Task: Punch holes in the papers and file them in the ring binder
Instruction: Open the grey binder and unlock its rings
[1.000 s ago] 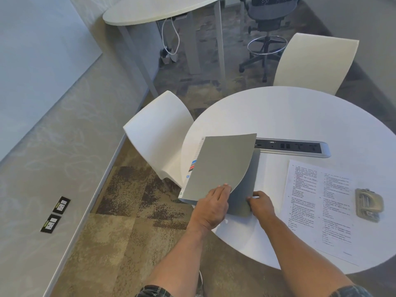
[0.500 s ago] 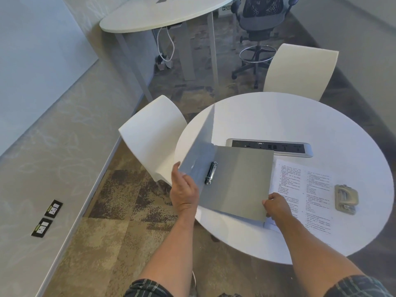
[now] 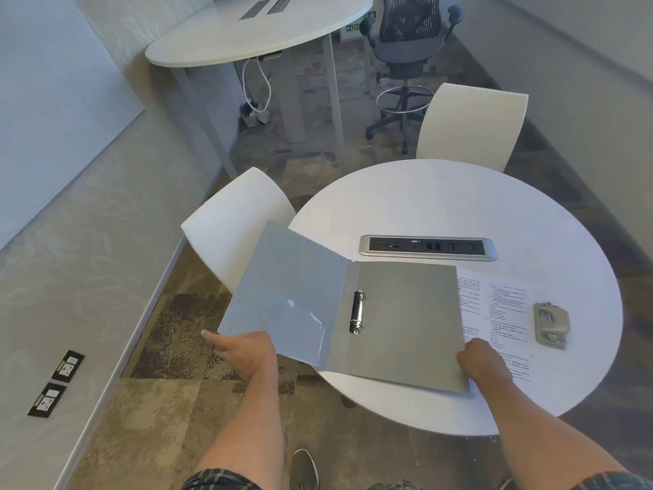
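Observation:
A grey ring binder (image 3: pixel 406 320) lies wide open at the left edge of the round white table (image 3: pixel 459 206). Its metal ring mechanism (image 3: pixel 357 311) sits at the spine, rings closed. The front cover hangs out past the table edge, and my left hand (image 3: pixel 243 351) supports it from beneath at its near corner. My right hand (image 3: pixel 482 358) grips the near right corner of the back cover. Printed papers (image 3: pixel 501 313) lie on the table, partly under the binder's right side. A grey hole punch (image 3: pixel 551 325) rests on the papers' right edge.
A power socket strip (image 3: pixel 427 247) is set into the table beyond the binder. Two white chairs (image 3: pixel 236 224) (image 3: pixel 470 125) stand left and behind. A second table (image 3: pixel 261 30) and an office chair (image 3: pixel 406 47) are further back. My shoe (image 3: pixel 304 468) is on the carpet.
The binder was shut, then its front cover stood upright; now my left hand has swung it fully open to the left. My right hand has stayed on the back cover's corner.

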The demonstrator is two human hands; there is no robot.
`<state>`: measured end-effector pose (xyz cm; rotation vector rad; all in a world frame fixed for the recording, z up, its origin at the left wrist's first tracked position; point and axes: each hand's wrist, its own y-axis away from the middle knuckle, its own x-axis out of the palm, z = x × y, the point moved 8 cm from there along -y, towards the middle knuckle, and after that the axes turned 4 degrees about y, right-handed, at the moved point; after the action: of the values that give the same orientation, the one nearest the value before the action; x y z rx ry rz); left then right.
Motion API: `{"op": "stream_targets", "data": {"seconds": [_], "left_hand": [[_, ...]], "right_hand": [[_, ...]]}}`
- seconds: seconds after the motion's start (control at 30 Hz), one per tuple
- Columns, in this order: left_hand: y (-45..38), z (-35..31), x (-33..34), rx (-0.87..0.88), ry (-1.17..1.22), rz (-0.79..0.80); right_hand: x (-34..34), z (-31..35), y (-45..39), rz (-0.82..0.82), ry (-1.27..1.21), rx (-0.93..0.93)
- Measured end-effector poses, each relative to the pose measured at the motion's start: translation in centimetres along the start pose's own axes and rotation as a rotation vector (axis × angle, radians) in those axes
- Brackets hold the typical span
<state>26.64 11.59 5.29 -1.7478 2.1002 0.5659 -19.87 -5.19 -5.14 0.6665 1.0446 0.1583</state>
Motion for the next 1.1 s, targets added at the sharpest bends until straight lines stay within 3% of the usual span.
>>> {"op": "stream_targets", "data": {"seconds": [0.07,0.13,0.23,0.33,0.47,0.6,0.87,0.97,1.1], "left_hand": [[-0.3,0.6,0.2,0.083,-0.182,0.001],[-0.3,0.4,1.2,0.281,-0.494,0.052],[1.9,-0.6,4.9,0.691,-0.854,0.290],[4.6,0.2,9.0,0.851,-1.044,0.572],[7.9,1.6,12.3,0.765,-1.148,0.852],[10.0,2.7,14.4,0.712,-1.188,1.011],[10.5,2.8,15.6,0.631,-1.238,1.083],[10.2,3.3,16.0,0.582,-1.205,1.107],[9.9,3.5,16.6,0.531,-1.120,1.138]], "right_hand": [[-0.3,-0.3,0.3,-0.009,0.013,0.014],[-0.5,-0.2,1.0,-0.019,0.042,0.033],[-0.8,0.3,1.8,-0.050,0.123,0.052],[-0.8,1.0,2.3,-0.075,0.201,0.046],[-0.4,2.5,2.6,-0.141,0.282,-0.035],[0.0,5.7,2.9,-0.256,0.604,-0.321],[5.5,13.7,5.2,0.044,0.758,-0.913],[7.6,15.1,5.2,0.081,0.799,-0.932],[8.9,16.1,4.7,0.156,0.790,-0.810]]}}
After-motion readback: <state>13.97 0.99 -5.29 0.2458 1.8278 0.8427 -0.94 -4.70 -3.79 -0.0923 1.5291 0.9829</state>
